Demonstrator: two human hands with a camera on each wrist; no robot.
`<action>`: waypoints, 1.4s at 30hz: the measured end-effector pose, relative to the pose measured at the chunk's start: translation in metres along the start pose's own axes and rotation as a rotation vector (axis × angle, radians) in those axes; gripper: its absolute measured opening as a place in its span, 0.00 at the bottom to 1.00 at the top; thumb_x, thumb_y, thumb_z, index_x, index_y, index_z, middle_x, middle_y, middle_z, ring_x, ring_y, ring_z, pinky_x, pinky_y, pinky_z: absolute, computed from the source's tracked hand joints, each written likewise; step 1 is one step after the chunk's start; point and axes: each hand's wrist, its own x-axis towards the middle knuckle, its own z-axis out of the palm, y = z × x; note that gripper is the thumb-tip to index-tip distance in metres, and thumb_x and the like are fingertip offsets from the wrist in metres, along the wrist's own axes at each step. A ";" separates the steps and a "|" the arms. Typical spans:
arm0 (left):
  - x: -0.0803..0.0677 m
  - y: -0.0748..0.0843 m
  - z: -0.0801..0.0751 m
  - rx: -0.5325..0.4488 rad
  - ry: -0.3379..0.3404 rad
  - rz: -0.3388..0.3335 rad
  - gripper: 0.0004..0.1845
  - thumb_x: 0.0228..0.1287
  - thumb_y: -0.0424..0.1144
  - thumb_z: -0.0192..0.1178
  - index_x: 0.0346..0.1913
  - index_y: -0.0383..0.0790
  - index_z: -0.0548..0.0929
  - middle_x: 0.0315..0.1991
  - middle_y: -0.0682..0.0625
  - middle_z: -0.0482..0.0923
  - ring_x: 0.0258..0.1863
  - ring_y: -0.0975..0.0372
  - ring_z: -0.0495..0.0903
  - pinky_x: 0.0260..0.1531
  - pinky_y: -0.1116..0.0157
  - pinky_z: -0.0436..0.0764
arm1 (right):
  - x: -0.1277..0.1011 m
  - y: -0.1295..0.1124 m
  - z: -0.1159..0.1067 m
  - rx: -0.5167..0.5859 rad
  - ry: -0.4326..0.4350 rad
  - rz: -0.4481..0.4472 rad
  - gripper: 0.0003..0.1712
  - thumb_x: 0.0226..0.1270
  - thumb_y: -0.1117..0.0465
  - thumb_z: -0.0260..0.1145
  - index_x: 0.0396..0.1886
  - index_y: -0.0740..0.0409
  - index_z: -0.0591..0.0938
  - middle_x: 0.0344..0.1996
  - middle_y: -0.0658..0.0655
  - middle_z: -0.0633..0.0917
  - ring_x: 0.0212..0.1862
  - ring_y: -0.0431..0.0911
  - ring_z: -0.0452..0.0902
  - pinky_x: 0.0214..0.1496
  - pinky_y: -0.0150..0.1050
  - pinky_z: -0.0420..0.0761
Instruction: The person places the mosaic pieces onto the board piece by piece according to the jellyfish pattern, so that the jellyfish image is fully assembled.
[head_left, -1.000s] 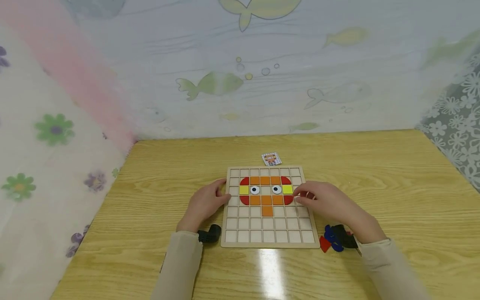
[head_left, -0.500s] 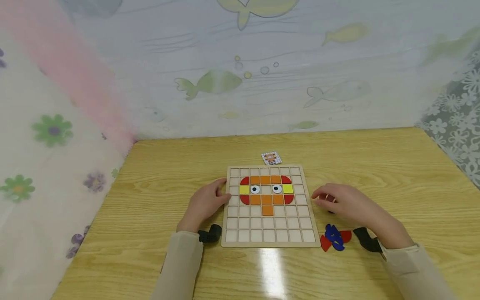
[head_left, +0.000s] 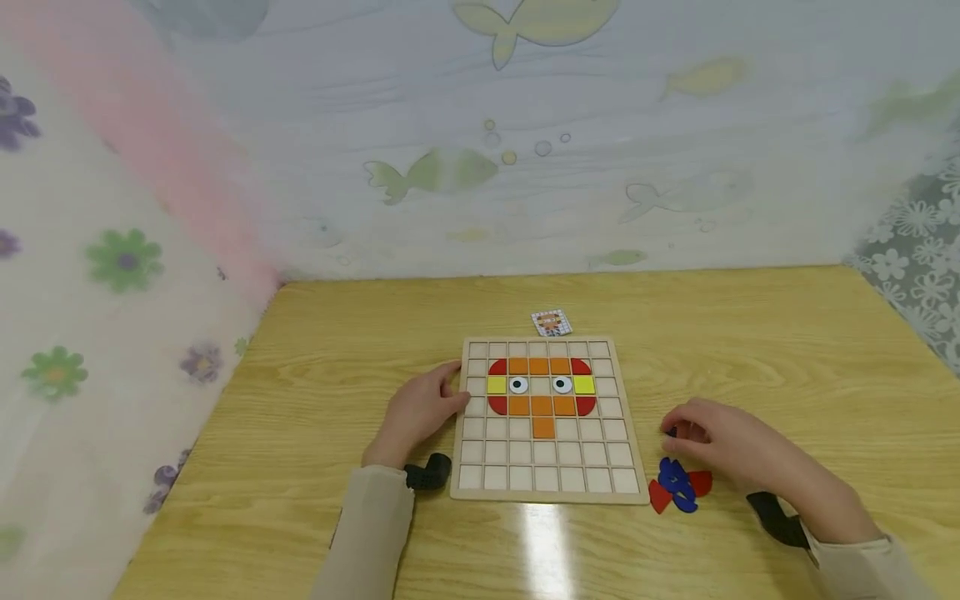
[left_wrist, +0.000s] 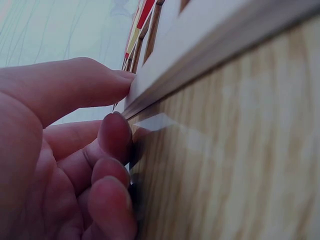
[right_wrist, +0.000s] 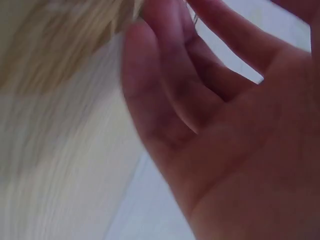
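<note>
— Fish-print curtains are ringing the worktop [head_left: 750,350]; where is the board [head_left: 550,487]?
— Centre; left hand [head_left: 420,414] is pressing relaxed fingers to its nine-o'clock edge.
— Right hand [head_left: 731,450]?
— At four o'clock, fingers curling over something dark, just above the loose pieces [head_left: 678,490]: likely thin, light, stiff; pinch by edges.

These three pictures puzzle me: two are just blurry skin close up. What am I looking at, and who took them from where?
No machine here: a person works with bare hands and wears three cameras. The head view looks down on a wooden table. The two close-ups come from cameras strapped to the wrists.

On the table lies a gridded puzzle board with orange, red and yellow tiles forming a face with two eyes. Behind it lies a small picture card. Right of the board sit loose blue and red pieces.

The left hand rests against the board's left edge; its fingers touch the rim. The right hand hovers by the loose pieces, fingers curled; whether it holds one is unclear.
</note>
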 end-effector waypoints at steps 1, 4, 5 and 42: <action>0.000 0.000 0.001 -0.001 0.000 0.000 0.30 0.56 0.51 0.57 0.62 0.49 0.67 0.24 0.58 0.72 0.21 0.64 0.68 0.24 0.66 0.65 | -0.004 0.001 0.001 0.004 -0.017 0.008 0.20 0.56 0.44 0.61 0.42 0.52 0.79 0.28 0.44 0.74 0.30 0.36 0.68 0.32 0.33 0.71; -0.002 0.000 0.002 -0.001 0.002 0.001 0.30 0.56 0.50 0.57 0.62 0.49 0.67 0.24 0.58 0.72 0.22 0.64 0.68 0.24 0.66 0.65 | -0.014 0.006 0.003 0.006 -0.048 0.004 0.25 0.52 0.40 0.62 0.43 0.53 0.78 0.28 0.45 0.72 0.28 0.35 0.66 0.29 0.31 0.69; -0.002 0.000 0.002 0.000 0.002 0.002 0.30 0.56 0.50 0.57 0.62 0.49 0.67 0.24 0.58 0.72 0.22 0.64 0.68 0.24 0.66 0.65 | -0.017 0.007 0.004 0.002 -0.051 -0.008 0.26 0.51 0.40 0.63 0.43 0.53 0.77 0.28 0.45 0.71 0.28 0.35 0.65 0.28 0.31 0.68; -0.002 0.001 0.001 0.017 0.011 0.016 0.29 0.56 0.51 0.57 0.62 0.49 0.68 0.24 0.58 0.71 0.21 0.64 0.67 0.23 0.66 0.64 | -0.026 0.016 0.011 -0.089 0.056 0.045 0.11 0.46 0.55 0.71 0.29 0.47 0.78 0.24 0.44 0.70 0.25 0.36 0.63 0.26 0.32 0.66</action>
